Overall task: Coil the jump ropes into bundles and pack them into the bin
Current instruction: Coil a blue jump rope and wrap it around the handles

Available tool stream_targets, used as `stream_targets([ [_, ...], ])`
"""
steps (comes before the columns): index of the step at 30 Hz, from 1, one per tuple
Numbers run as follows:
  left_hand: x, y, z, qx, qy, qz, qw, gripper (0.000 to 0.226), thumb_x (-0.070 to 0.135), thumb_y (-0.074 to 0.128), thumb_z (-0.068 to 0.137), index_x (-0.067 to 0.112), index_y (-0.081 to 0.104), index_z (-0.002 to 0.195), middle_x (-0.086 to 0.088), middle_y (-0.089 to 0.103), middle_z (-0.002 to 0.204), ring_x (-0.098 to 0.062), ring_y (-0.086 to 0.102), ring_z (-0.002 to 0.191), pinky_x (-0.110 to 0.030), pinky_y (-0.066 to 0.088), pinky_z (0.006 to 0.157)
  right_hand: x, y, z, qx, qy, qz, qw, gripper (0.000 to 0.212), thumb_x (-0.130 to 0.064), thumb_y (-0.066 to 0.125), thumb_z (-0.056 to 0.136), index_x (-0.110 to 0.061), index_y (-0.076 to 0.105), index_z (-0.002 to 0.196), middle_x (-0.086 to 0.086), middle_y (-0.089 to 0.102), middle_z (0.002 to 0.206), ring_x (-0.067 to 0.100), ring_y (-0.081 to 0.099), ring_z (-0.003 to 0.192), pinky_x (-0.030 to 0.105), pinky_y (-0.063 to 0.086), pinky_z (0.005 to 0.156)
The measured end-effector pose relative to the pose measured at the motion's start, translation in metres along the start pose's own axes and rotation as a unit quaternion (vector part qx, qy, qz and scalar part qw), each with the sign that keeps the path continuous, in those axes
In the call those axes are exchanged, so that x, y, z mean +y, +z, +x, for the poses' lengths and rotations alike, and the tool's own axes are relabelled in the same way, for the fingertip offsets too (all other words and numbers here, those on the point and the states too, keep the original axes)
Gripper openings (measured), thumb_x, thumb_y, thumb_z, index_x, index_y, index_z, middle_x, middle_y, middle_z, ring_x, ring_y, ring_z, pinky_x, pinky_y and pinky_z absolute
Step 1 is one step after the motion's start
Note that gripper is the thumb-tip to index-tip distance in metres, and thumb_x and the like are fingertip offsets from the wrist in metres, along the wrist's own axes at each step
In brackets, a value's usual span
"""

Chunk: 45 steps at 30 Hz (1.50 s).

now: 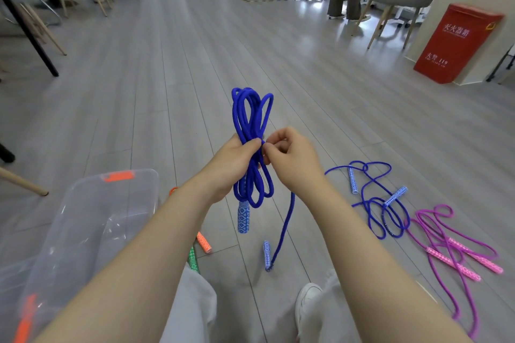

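Both hands held the blue jump rope (252, 145): left hand (232, 164) clasped the loops, right hand (289, 159) pinched the tail; wrapping should stay tight.

Grey wood-look plank floor (181, 69), kinda glossy. Near left there's a clear plastic bin (92, 220) sitting on it, with an orange handle (204, 242) and a green handle (192, 259) poking out just beside it. Over on the right a loose blue jump rope (376, 203) lies sprawled, and right next to it a pink jump rope (451, 248). Far right stands a red box (457, 44).
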State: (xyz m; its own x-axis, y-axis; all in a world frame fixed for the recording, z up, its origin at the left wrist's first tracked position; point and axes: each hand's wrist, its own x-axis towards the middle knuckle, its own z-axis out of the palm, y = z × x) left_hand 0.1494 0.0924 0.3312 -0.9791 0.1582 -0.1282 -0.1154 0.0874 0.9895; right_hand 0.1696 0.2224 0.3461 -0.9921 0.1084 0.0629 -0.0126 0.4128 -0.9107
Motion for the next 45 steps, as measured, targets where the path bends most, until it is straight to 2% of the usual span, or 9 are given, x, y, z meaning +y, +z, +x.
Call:
stream_targets([
  [3,-0.003,0.0,-0.001,-0.023,0.016,0.005,1.0,0.024,0.033,0.048,0.1,0.018,0.057,0.116,-0.017,0.068,0.106,-0.028,0.064,0.094,-0.046,0.054,0.092,0.001,-0.003,0.0,-0.029,0.0,-0.007,1.0,0.001,-0.019,0.059,0.092,-0.017,0.059,0.092,-0.002,0.071,0.071,0.002,0.066,0.066,0.012,0.045,0.056],
  [7,-0.005,-0.002,0.0,-0.016,0.024,0.019,0.999,0.03,0.039,0.047,0.1,0.013,0.06,0.109,-0.001,0.064,0.075,-0.017,0.058,0.074,-0.034,0.05,0.071,0.0,-0.007,-0.003,-0.097,-0.02,0.007,0.995,0.002,-0.013,0.059,0.092,-0.011,0.06,0.093,0.003,0.073,0.073,0.008,0.069,0.071,0.024,0.056,0.071],
  [9,-0.006,-0.003,0.001,0.003,0.024,0.029,0.999,0.029,0.038,0.047,0.1,0.015,0.062,0.107,0.0,0.065,0.076,-0.017,0.06,0.073,-0.033,0.05,0.07,0.0,-0.007,-0.003,-0.124,-0.023,0.015,0.992,0.005,-0.01,0.058,0.092,-0.01,0.061,0.097,0.003,0.073,0.075,0.001,0.065,0.064,0.018,0.05,0.062],
  [16,0.001,-0.017,0.013,0.203,0.023,-0.078,0.976,0.016,0.023,0.045,0.1,0.017,0.059,0.099,0.004,0.059,0.078,-0.013,0.054,0.066,-0.029,0.047,0.064,0.002,-0.019,0.001,-0.145,-0.004,-0.066,0.987,0.008,-0.027,0.059,0.093,-0.023,0.062,0.099,-0.007,0.066,0.065,0.0,0.054,0.055,0.024,0.046,0.06],
  [24,0.007,-0.053,0.019,0.417,0.01,-0.218,0.882,0.011,0.024,0.046,0.099,0.014,0.05,0.1,0.007,0.055,0.074,-0.009,0.051,0.058,-0.022,0.042,0.049,0.012,-0.065,0.005,-0.091,0.041,-0.092,0.991,0.01,-0.027,0.061,0.091,-0.02,0.068,0.09,-0.005,0.061,0.07,0.007,0.049,0.058,0.025,0.043,0.06],
  [30,0.008,-0.041,0.014,0.333,0.037,-0.103,0.937,0.012,0.026,0.045,0.1,0.018,0.052,0.095,0.007,0.056,0.077,-0.01,0.052,0.063,-0.024,0.045,0.056,0.007,-0.059,0.002,-0.068,0.021,-0.071,0.995,0.013,-0.02,0.056,0.094,-0.021,0.069,0.095,-0.002,0.058,0.074,0.004,0.044,0.055,0.019,0.037,0.055],
  [39,0.005,-0.019,0.004,0.153,0.055,0.071,0.984,0.021,0.027,0.047,0.1,0.011,0.059,0.105,-0.001,0.061,0.084,-0.012,0.057,0.074,-0.025,0.049,0.064,-0.002,-0.035,-0.007,-0.192,-0.051,-0.044,0.979,0.015,-0.019,0.059,0.096,-0.02,0.073,0.1,-0.007,0.061,0.073,-0.003,0.052,0.064,0.01,0.043,0.059],
  [42,0.004,-0.014,0.0,0.082,0.035,0.075,0.993,0.021,0.031,0.047,0.1,0.015,0.06,0.103,0.001,0.063,0.084,-0.009,0.058,0.072,-0.019,0.047,0.06,-0.004,-0.028,-0.007,-0.176,-0.086,-0.012,0.981,0.014,-0.012,0.06,0.095,-0.013,0.072,0.101,-0.002,0.065,0.076,0.0,0.055,0.067,0.012,0.046,0.066],
  [45,0.004,-0.008,-0.005,0.005,0.012,0.037,0.999,0.02,0.034,0.048,0.1,0.021,0.063,0.102,0.002,0.065,0.078,-0.014,0.059,0.075,-0.029,0.05,0.069,-0.004,-0.022,-0.007,-0.147,-0.101,0.022,0.984,0.009,-0.007,0.062,0.092,-0.008,0.065,0.101,-0.006,0.064,0.069,0.001,0.058,0.064,0.011,0.045,0.064],
])
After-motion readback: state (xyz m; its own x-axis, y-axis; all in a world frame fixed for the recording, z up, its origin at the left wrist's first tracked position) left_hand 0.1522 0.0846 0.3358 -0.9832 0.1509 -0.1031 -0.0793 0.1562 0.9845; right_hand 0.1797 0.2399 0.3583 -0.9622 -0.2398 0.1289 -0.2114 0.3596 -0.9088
